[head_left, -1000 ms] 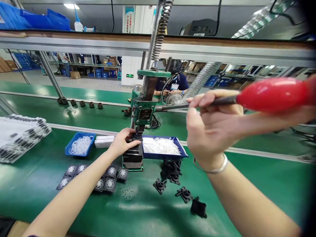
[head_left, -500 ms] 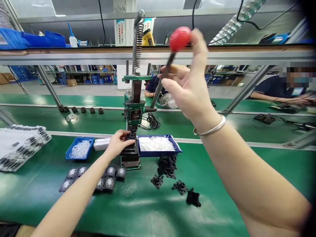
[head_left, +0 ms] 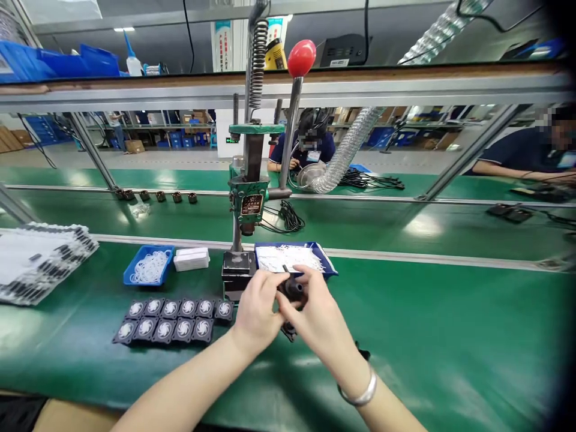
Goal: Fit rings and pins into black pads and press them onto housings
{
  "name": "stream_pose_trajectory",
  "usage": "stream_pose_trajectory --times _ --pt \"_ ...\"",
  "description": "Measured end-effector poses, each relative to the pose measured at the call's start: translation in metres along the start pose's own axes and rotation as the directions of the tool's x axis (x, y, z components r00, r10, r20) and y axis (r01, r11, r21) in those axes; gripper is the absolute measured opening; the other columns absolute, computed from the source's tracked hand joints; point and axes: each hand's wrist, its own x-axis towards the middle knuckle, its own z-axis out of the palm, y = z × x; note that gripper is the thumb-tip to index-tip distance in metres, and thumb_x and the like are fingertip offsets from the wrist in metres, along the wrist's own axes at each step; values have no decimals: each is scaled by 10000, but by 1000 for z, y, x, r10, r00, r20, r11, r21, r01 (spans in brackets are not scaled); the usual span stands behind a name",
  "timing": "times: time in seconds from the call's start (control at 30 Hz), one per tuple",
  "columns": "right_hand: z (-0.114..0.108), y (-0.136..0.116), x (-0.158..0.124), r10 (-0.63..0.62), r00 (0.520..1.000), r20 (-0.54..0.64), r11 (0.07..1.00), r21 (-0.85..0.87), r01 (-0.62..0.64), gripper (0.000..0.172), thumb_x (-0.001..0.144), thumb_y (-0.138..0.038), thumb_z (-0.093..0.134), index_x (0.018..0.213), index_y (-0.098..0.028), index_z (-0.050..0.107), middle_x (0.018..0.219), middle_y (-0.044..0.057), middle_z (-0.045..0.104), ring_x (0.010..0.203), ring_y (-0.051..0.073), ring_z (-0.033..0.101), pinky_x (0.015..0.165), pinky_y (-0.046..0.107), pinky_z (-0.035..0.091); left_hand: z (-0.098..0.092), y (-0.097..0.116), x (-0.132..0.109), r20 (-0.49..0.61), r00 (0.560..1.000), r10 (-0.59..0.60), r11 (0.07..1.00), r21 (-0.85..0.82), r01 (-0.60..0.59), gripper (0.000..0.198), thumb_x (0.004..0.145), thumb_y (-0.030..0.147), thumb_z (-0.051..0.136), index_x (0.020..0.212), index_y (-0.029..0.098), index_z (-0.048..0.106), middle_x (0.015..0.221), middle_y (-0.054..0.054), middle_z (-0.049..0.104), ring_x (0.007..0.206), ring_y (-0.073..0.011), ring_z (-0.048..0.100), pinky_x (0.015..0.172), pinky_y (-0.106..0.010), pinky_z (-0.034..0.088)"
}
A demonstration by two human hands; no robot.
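Together in front of the press base, my left hand [head_left: 257,312] and my right hand [head_left: 320,315] close their fingers round a black plastic part [head_left: 294,289] with a round tubular hub facing up. My fingers cover much of its outline. Just behind is the green hand press [head_left: 251,201], its lever standing up with a red ball knob [head_left: 301,58] that neither hand touches. Bare metal shows on top of the press base [head_left: 238,264]. Other black parts [head_left: 289,331] lie partly hidden below my hands.
Two rows of small black fans [head_left: 165,330] lie at left. Behind them are a blue tray of white rings [head_left: 148,268] and a white box [head_left: 192,259]. A blue tray of thin white pieces [head_left: 290,258] sits right of the press. Stacked white sheets [head_left: 40,261] lie far left. Co-workers sit beyond.
My right hand has let go of the press lever and come down. My left hand has left the press base. Both now hold the black plastic part, and the press ram is higher.
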Motion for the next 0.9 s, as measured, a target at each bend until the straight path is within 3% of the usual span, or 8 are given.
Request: stream_pose_trajectory --times 0.1,0.2,0.3,0.4,0.53,0.7,0.77,0.9 --pt "-35 53 11 92 992 -89 975 -192 -107 489 874 -532 596 1199 -183 490 1060 128 663 823 249 690 694 358 564 -16 -17 14 156 988 12 989 143 -35 670 805 328 772 1371 178 447 1273 -176 541 1216 -313 548 1036 -479 490" --pt "-85 130 18 238 948 -212 785 -532 -316 521 841 -500 652 1191 -141 512 999 180 686 817 316 697 622 369 518 -50 -55 36 266 959 -96 942 336 1 612 793 387 773 1307 184 509 1319 -176 545 1357 -377 419 1136 -586 354" --pt "-133 193 16 374 893 -251 634 -634 -444 417 841 -381 663 1123 -84 584 833 221 686 702 337 684 556 374 472 -73 -93 54 483 845 -230 922 386 30 752 731 420 813 1358 190 467 1444 -178 483 1422 -386 352 1157 -574 329" --pt "-167 220 13 388 860 -332 595 -622 -509 464 893 -397 585 1111 11 612 807 314 652 665 378 674 545 425 458 -76 -111 64 645 714 -271 927 375 13 871 690 407 832 1418 179 412 1457 -178 496 1341 -353 483 1105 -479 419" --pt "-179 212 14 262 874 -409 602 -638 -479 713 948 -521 419 1290 101 487 1095 469 534 953 530 629 682 590 465 -64 -110 72 700 658 -276 923 384 -22 904 634 328 839 1429 215 424 1384 -149 582 1238 -345 583 1026 -434 477" --pt "-109 148 -6 44 987 -156 796 -591 -129 413 969 -421 465 1231 -122 574 1204 189 630 1179 296 589 1040 414 451 -55 -103 80 724 629 -284 912 406 -56 886 600 277 800 1413 230 452 1315 -132 620 1150 -354 626 951 -424 504" --pt "-57 110 -22 -45 997 55 953 -296 59 327 986 -350 458 1207 -144 583 1170 151 641 1104 257 614 1009 407 476 -54 -101 81 723 624 -296 906 420 -57 867 609 274 779 1410 203 456 1298 -143 623 1128 -355 632 935 -424 510" --pt "42 51 -40 117 884 452 957 185 -222 613 890 -263 608 1447 -134 389 1091 114 653 822 200 656 850 384 535 -52 -98 82 708 634 -312 892 449 -62 859 635 292 758 1419 167 429 1328 -153 606 1188 -347 599 984 -423 491"
